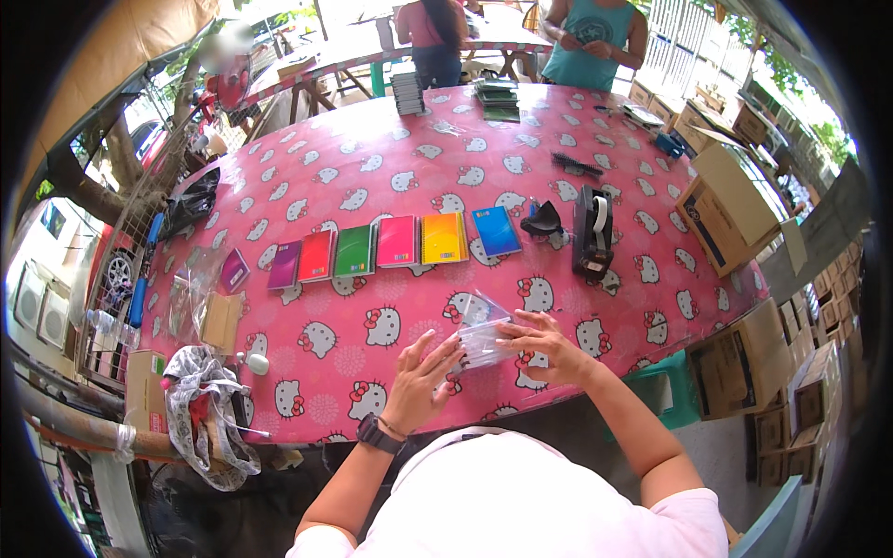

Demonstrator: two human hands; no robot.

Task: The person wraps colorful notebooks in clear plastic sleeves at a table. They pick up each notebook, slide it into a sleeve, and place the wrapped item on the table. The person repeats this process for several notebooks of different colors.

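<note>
A small stack of clear plastic sleeves [486, 342] lies on the pink patterned tablecloth in front of me. At its left edge rests my left hand [420, 379], fingers stretched out and tips against the plastic, a dark watch on the wrist. From the other side my right hand [549, 352] touches the sleeves with its fingers spread. Beyond my hands is a row of spiral notebooks: purple [284, 265], red [315, 256], green [355, 251], pink [397, 242], yellow [444, 239] and blue [496, 231].
A black tape dispenser [592, 232] stands right of the notebooks, near a dark brush [577, 165]. Stacked notebooks [406, 91] sit at the far edge, two people beyond. Cardboard boxes [726, 209] line the right; a patterned cloth bag [209, 409] hangs at the left edge.
</note>
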